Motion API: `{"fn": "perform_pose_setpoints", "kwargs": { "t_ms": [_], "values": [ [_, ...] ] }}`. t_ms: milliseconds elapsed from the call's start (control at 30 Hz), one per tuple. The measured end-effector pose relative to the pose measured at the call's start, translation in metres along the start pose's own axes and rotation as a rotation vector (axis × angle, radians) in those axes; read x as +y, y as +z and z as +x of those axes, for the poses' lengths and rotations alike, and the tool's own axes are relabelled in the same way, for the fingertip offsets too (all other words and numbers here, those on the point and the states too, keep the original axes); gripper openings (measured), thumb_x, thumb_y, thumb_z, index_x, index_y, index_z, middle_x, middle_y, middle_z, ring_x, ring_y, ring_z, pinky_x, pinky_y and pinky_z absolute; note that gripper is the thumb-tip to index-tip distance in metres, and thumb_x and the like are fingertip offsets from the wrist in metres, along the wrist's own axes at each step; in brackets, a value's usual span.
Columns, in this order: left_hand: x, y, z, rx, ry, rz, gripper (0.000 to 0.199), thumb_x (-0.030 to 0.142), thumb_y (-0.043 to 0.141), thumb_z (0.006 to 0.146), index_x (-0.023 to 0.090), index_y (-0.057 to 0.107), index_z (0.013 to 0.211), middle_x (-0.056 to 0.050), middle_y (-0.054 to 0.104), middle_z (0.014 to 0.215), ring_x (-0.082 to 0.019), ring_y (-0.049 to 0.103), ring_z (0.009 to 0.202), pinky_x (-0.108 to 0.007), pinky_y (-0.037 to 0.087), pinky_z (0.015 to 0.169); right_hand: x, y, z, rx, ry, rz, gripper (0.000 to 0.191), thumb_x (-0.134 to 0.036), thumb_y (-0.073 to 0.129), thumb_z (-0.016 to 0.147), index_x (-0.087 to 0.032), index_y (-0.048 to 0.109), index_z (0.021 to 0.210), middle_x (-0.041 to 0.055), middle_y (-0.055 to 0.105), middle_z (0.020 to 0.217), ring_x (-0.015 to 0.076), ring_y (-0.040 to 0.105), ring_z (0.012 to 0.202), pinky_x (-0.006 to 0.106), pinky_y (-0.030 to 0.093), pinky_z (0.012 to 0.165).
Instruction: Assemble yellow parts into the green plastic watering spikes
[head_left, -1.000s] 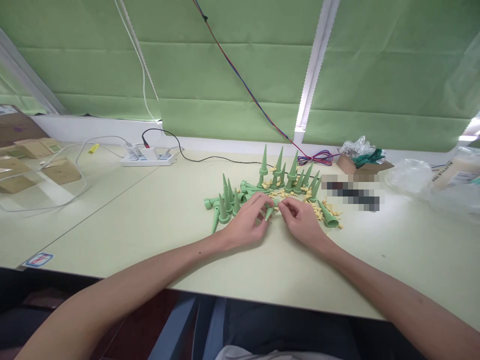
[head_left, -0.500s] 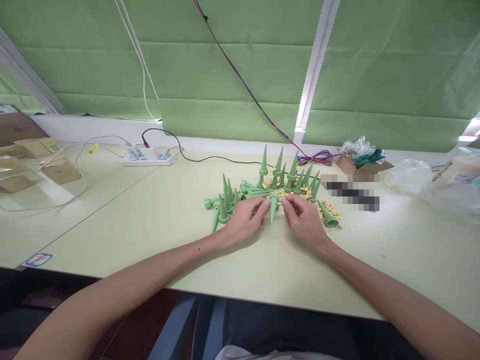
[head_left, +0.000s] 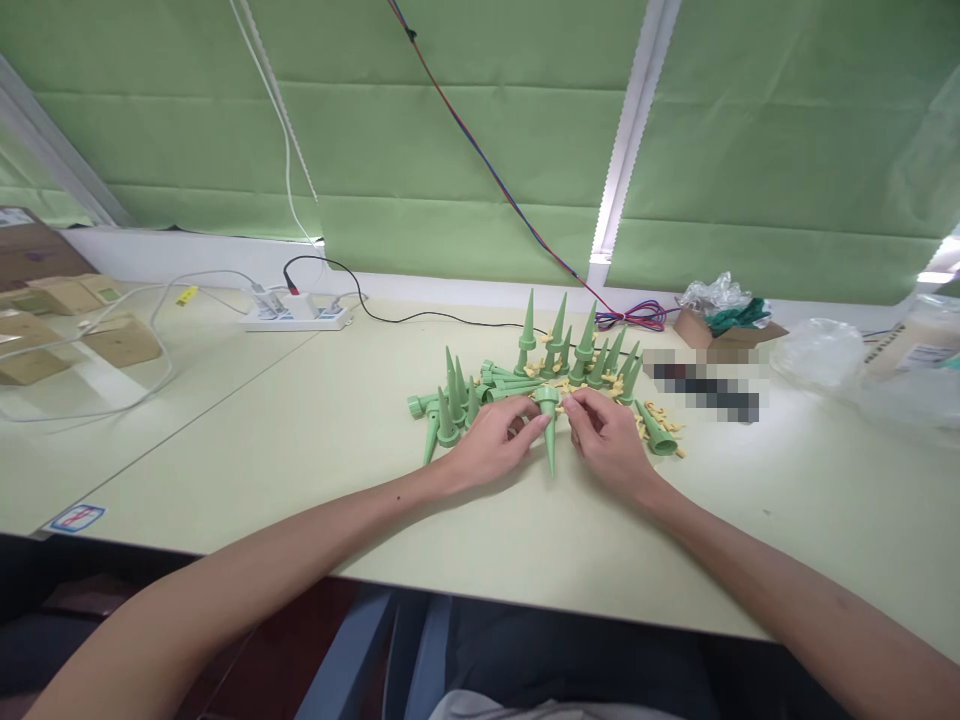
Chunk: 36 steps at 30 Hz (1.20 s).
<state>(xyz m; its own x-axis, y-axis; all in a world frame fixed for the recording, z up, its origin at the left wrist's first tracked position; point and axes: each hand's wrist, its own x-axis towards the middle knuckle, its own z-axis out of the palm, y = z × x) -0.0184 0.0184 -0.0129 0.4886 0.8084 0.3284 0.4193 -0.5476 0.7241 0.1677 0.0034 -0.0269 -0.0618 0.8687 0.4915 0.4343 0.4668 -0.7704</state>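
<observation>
Between the thumb and fingers of my left hand [head_left: 499, 437] is a green plastic watering spike [head_left: 550, 430], its capped end up and its tip pointing down toward me. Just right of it, my right hand [head_left: 609, 440] is closed in a pinch, with a small yellow plastic piece [head_left: 568, 398] partly showing at its fingertips. Behind both hands, several green spikes stand on their caps, such as a tall spike [head_left: 529, 322], while others lie on their sides. Loose yellow pieces [head_left: 664, 415] are scattered among them, beside a lying spike [head_left: 658, 432] to the right.
A white power strip [head_left: 298, 318] with cables sits at the back left of the table [head_left: 247, 450]. Cardboard pieces [head_left: 124, 340] lie at far left. Toward the right are an open carton [head_left: 697, 328], a blurred dark object [head_left: 705, 388] and clear plastic bags [head_left: 817, 350].
The spike in my left hand has tilted, its tip now reaching lower and more of its length showing. My left fingers have shifted down along it; my right hand has hardly moved.
</observation>
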Motion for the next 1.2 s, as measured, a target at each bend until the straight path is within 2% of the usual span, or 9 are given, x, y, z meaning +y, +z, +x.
{"fn": "perform_pose_setpoints", "kwargs": {
  "t_ms": [233,433,667,967,1067,1200],
  "values": [
    [-0.0024,0.0016,-0.0003,0.012,0.036,0.027,0.03,0.043,0.048,0.097,0.017,0.057,0.084,-0.004,0.061,0.083,-0.015,0.058,0.069,-0.026,0.049,0.061,0.0001,-0.0003,0.0004,-0.016,0.031,0.039,0.035,-0.045,0.047,0.098,-0.021,0.05,0.073,-0.0056,0.042,0.049,0.0112,0.039,0.045,0.026,0.033,0.048],
    [-0.0035,0.0004,-0.0001,0.07,0.102,0.034,0.022,0.034,0.054,0.095,0.017,0.058,0.082,-0.003,0.058,0.081,-0.016,0.058,0.072,-0.025,0.049,0.06,-0.0002,-0.0009,-0.0001,-0.027,0.033,0.061,0.036,-0.044,0.047,0.098,-0.022,0.044,0.069,-0.0059,0.04,0.048,0.0109,0.039,0.043,0.026,0.032,0.048],
    [-0.0067,-0.0001,-0.0005,0.086,0.16,0.037,0.022,0.033,0.057,0.095,0.017,0.062,0.08,-0.004,0.057,0.082,-0.014,0.056,0.071,-0.025,0.05,0.059,0.0013,-0.0007,-0.0003,-0.032,0.035,0.091,0.035,-0.042,0.047,0.098,-0.022,0.044,0.069,-0.0059,0.039,0.048,0.0104,0.037,0.042,0.026,0.031,0.045],
    [-0.0069,0.0013,0.0001,0.158,0.242,0.03,0.008,0.021,0.065,0.088,0.016,0.067,0.082,-0.004,0.06,0.082,-0.012,0.054,0.07,-0.021,0.047,0.057,0.0021,-0.001,0.0,-0.06,0.029,0.096,0.035,-0.038,0.047,0.097,-0.02,0.046,0.067,-0.0048,0.041,0.049,0.0097,0.037,0.043,0.025,0.029,0.045],
    [-0.0067,0.0017,-0.0003,0.153,0.245,0.052,0.005,0.015,0.063,0.087,0.016,0.068,0.086,-0.003,0.061,0.079,-0.012,0.053,0.068,-0.021,0.047,0.058,0.0026,-0.0002,-0.0005,-0.061,0.03,0.097,0.035,-0.037,0.048,0.097,-0.02,0.047,0.067,-0.0049,0.04,0.05,0.0095,0.036,0.043,0.025,0.029,0.045],
    [-0.006,0.0025,-0.0015,0.144,0.198,0.038,0.015,0.013,0.06,0.087,0.017,0.067,0.099,-0.001,0.064,0.077,-0.009,0.051,0.058,-0.021,0.046,0.056,0.002,0.0014,-0.0019,-0.056,0.028,0.106,0.035,-0.037,0.048,0.098,-0.02,0.048,0.067,-0.0051,0.04,0.049,0.0094,0.036,0.043,0.025,0.029,0.045]
  ]
}}
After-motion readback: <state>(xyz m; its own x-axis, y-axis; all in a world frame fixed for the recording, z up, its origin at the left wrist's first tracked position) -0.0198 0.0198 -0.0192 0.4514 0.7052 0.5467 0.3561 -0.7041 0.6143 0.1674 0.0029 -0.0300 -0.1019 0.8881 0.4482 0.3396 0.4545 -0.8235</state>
